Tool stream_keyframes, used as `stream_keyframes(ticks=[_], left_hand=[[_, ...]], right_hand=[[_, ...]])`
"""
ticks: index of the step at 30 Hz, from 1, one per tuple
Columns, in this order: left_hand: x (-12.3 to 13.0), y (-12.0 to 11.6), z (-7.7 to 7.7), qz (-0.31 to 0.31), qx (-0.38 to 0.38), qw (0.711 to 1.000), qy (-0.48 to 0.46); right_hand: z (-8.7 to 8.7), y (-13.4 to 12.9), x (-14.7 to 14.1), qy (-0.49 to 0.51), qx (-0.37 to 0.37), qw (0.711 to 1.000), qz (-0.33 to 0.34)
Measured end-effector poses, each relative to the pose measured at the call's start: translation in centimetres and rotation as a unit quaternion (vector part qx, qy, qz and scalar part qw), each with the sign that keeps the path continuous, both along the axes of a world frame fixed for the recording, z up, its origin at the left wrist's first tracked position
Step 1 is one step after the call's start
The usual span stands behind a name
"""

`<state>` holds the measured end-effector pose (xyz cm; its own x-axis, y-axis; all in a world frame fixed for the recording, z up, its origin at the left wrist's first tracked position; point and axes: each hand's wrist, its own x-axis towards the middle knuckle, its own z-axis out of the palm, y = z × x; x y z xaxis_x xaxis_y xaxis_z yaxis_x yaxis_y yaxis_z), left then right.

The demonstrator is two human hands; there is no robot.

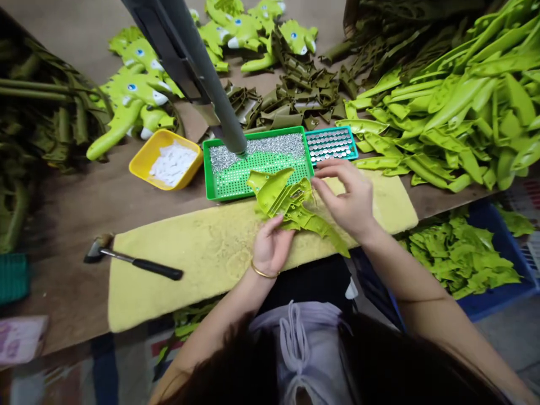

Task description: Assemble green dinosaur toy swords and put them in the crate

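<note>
A lime-green plastic shell (276, 194), its ribbed inner side facing up, is held over the yellow cloth (211, 236). My left hand (272, 244), with a gold bangle at the wrist, grips its lower edge. At the shell's right side, my right hand (348, 197) has thumb and fingers brought close together near thin wires; what lies between the fingertips is too small to make out. Just behind the shell is a green tray (259, 135) of small silver screws. A teal tray (355, 153) with rows of round metal pieces adjoins it.
A yellow bowl (137, 163) of white pieces and a hammer (147, 265) are at left. A dark tool column (198, 73) hangs over the screw tray. Assembled green dinosaur parts (135, 95), brown parts (295, 95) and loose green shells (455, 112) lie behind. A blue crate (502, 301) stands right.
</note>
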<state>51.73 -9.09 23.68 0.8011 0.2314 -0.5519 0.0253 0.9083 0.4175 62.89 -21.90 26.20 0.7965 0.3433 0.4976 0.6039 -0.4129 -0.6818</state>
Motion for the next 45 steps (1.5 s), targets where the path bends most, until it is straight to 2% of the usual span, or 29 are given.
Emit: stream_keyframes(ticks=[3,6,10,12,14,16,20,25,27,29,32,35,37,40,41,43,45], left_hand=[[-0.1,-0.2,0.2,-0.008,-0.023,1.000,-0.014],[-0.2,0.2,0.0,-0.006,-0.049,0.999,-0.014],[-0.3,0.6,-0.5,0.001,-0.056,0.998,-0.036],[-0.4,0.6,-0.6,0.004,-0.050,0.998,-0.038],[-0.4,0.3,-0.5,0.007,-0.040,0.998,-0.040],[-0.4,0.0,-0.2,0.008,-0.032,0.998,-0.048],[-0.5,-0.6,0.7,0.009,-0.027,0.998,-0.051],[-0.7,-0.3,0.7,0.022,-0.041,0.998,-0.050],[-0.7,-0.1,0.4,0.022,-0.053,0.997,-0.047],[-0.8,0.0,0.2,0.018,-0.062,0.997,-0.047],[-1.3,0.1,0.4,0.011,-0.050,0.998,-0.044],[-2.0,0.9,0.3,0.000,0.012,0.999,-0.039],[-2.3,1.9,-0.2,-0.020,0.084,0.996,-0.033],[-1.3,3.9,-1.4,-0.099,0.227,0.969,-0.020],[-0.6,4.7,-1.6,-0.140,0.282,0.949,-0.024],[1.0,6.1,-1.3,-0.221,0.399,0.888,-0.051],[2.2,7.6,0.2,-0.274,0.502,0.815,-0.093]], right_hand=[[1.0,1.6,-2.5,-0.014,0.070,0.997,-0.009],[2.7,1.4,-3.8,0.006,0.135,0.990,-0.044],[5.7,0.4,-5.2,0.014,0.085,0.995,-0.054],[6.0,0.5,-5.5,0.031,0.049,0.997,-0.048],[5.2,1.1,-5.2,0.013,0.003,1.000,-0.025],[3.6,2.0,-4.7,-0.045,-0.051,0.998,-0.014],[0.7,2.9,-4.2,-0.130,-0.136,0.981,-0.046],[0.2,2.3,-4.8,-0.111,-0.234,0.966,-0.011],[0.2,1.8,-4.5,-0.073,-0.212,0.975,-0.016],[0.0,1.4,-4.0,0.000,-0.151,0.988,-0.026],[-0.4,1.1,-3.3,0.092,-0.073,0.993,-0.016],[-0.3,0.8,-3.6,0.031,-0.041,0.998,0.018],[-0.1,0.4,-4.2,-0.022,-0.034,0.996,0.080],[-0.6,0.0,-5.4,-0.010,-0.028,0.988,0.151],[-1.0,0.0,-5.8,0.011,-0.029,0.987,0.157],[-2.0,0.2,-6.7,0.063,-0.038,0.987,0.143],[-3.1,0.6,-7.6,0.122,-0.037,0.986,0.108]])
